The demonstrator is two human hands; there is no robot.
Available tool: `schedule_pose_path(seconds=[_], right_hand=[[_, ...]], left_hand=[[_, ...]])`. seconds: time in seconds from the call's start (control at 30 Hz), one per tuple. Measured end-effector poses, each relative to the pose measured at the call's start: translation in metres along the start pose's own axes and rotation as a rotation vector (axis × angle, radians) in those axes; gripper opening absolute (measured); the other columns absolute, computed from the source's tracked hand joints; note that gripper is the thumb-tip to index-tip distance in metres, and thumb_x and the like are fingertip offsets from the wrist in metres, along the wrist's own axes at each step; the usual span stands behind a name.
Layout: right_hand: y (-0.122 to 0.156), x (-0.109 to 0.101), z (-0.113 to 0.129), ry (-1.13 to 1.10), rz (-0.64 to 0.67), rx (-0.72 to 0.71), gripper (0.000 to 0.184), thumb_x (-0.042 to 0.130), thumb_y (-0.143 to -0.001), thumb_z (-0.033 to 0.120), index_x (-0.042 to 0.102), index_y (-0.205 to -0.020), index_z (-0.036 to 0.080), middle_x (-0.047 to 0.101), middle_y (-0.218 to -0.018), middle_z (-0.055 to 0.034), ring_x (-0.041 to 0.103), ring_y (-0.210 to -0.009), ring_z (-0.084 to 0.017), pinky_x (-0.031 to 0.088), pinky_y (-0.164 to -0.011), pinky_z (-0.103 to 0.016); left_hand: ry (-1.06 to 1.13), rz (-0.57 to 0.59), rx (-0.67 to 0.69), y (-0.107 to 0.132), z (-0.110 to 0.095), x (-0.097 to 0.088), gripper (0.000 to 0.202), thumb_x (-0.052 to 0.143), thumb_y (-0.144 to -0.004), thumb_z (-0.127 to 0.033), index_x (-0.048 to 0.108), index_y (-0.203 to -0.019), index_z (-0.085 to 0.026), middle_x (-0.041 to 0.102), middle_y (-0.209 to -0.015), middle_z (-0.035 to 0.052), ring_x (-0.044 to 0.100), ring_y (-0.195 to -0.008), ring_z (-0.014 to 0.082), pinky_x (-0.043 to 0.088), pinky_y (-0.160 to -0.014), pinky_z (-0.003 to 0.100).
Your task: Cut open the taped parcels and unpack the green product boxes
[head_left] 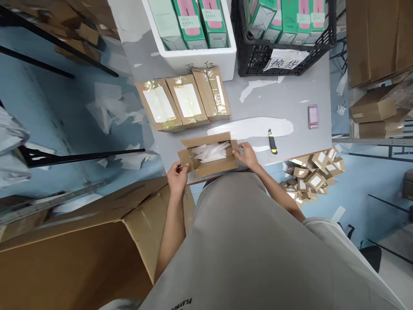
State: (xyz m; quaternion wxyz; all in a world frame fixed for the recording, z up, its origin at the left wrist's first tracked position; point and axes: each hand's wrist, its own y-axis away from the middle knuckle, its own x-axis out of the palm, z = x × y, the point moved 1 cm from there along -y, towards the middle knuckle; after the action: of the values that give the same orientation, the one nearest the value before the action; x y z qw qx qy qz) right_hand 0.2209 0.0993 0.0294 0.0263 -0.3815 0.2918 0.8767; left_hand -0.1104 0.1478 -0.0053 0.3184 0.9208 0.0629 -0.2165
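Observation:
A small open cardboard box [213, 167] sits at the near edge of the grey table [284, 101], with white plastic-wrapped pieces [211, 152] lying inside. My left hand [177, 174] pinches the box's left end flap. My right hand [247, 154] grips the right end flap with curled fingers. Both hands hold the box from its two short sides.
Three taped brown boxes [183, 102] lie in a row behind it. A yellow-black utility knife [272, 141] lies to the right, near a white paper strip. A white foam bin [200, 56] and a black crate [284, 38] hold green-pink cartons. A big carton [80, 249] stands at lower left.

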Motion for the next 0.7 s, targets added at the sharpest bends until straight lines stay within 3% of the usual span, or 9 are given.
schedule_pose_path(seconds=[0.1, 0.2, 0.33, 0.5, 0.6, 0.7], right_hand=[[0.005, 0.017, -0.005, -0.079, 0.091, -0.078, 0.013, 0.074, -0.1, 0.021, 0.075, -0.113, 0.023, 0.075, -0.136, -0.0139, 0.071, -0.137, -0.033, 0.057, -0.127, -0.048], [0.017, 0.032, 0.001, -0.112, 0.103, -0.147, 0.013, 0.076, -0.096, 0.021, 0.073, -0.107, 0.026, 0.077, -0.136, -0.0113, 0.072, -0.136, -0.033, 0.058, -0.123, -0.046], [0.019, 0.041, 0.001, -0.117, 0.148, -0.043, 0.01, 0.073, -0.098, 0.027, 0.073, -0.109, 0.026, 0.081, -0.129, -0.0107, 0.077, -0.121, -0.031, 0.062, -0.11, -0.041], [0.026, 0.034, -0.015, -0.22, 0.072, 0.043, 0.008, 0.069, -0.097, 0.035, 0.064, -0.099, 0.029, 0.082, -0.107, -0.0032, 0.076, -0.102, -0.027, 0.06, -0.099, -0.037], [0.049, 0.022, -0.032, -0.343, -0.048, 0.107, 0.015, 0.066, -0.094, 0.04, 0.055, -0.09, 0.031, 0.075, -0.092, 0.0005, 0.073, -0.092, -0.025, 0.059, -0.093, -0.037], [0.083, 0.01, -0.054, -0.534, -0.19, 0.177, 0.021, 0.065, -0.089, 0.044, 0.05, -0.084, 0.031, 0.066, -0.083, 0.0021, 0.068, -0.085, -0.023, 0.056, -0.085, -0.034]], left_hand=[[-0.045, -0.019, -0.042, 0.01, 0.01, -0.019, 0.026, 0.079, -0.072, -0.037, 0.076, -0.094, -0.023, 0.079, -0.093, 0.0018, 0.074, -0.094, 0.025, 0.063, -0.106, 0.042], [-0.031, -0.051, -0.099, 0.021, 0.026, -0.039, 0.024, 0.079, -0.067, -0.037, 0.076, -0.086, -0.023, 0.074, -0.082, -0.0013, 0.069, -0.084, 0.0234, 0.062, -0.095, 0.04], [0.006, -0.019, -0.146, 0.03, 0.039, -0.052, 0.027, 0.08, -0.064, -0.038, 0.077, -0.085, -0.023, 0.072, -0.079, -0.0023, 0.067, -0.08, 0.0228, 0.06, -0.087, 0.038], [0.051, 0.026, -0.111, 0.032, 0.033, -0.03, 0.032, 0.082, -0.063, -0.042, 0.078, -0.088, -0.023, 0.073, -0.082, -0.0009, 0.07, -0.085, 0.024, 0.061, -0.094, 0.04], [0.061, 0.1, -0.049, 0.032, 0.02, -0.007, 0.032, 0.085, -0.063, -0.043, 0.078, -0.088, -0.024, 0.077, -0.088, 0.0014, 0.073, -0.094, 0.0263, 0.062, -0.099, 0.041], [0.048, 0.254, 0.009, 0.034, 0.008, 0.018, 0.036, 0.087, -0.063, -0.048, 0.076, -0.088, -0.024, 0.078, -0.091, 0.0037, 0.074, -0.098, 0.0272, 0.062, -0.095, 0.039]])
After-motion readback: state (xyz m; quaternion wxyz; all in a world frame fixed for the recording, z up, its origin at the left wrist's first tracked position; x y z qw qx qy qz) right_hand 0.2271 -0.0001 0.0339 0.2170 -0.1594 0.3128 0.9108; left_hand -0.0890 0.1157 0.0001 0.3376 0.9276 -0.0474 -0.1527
